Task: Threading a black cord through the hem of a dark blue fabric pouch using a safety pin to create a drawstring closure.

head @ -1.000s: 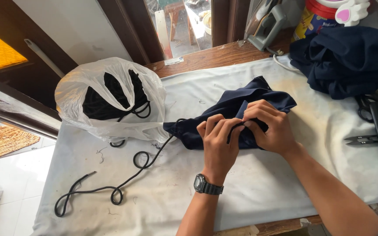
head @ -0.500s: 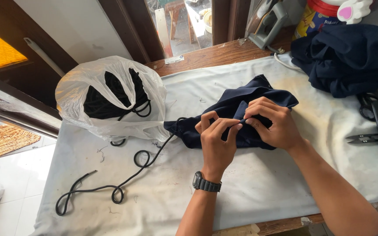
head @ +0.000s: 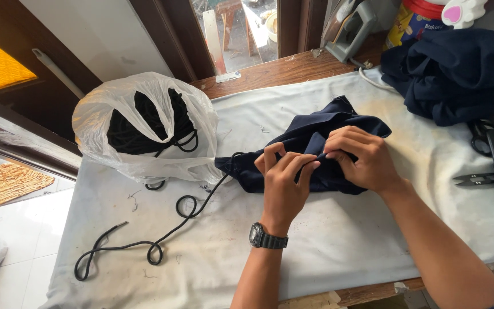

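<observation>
Pinching navy cloth (head: pixel 310 143), both hands together, left hand (head: pixel 284 183), right hand (head: pixel 361 157), fingers curled.

Both hands (head: pixel 284 186) (head: pixel 361 160) close together, fingers curled and pinching

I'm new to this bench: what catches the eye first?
Both hands, left hand and right hand, pinch a dark blue cloth at the middle of the white-covered table. A black cord trails left from it, below a white plastic bag stuffed with more cord.
</observation>
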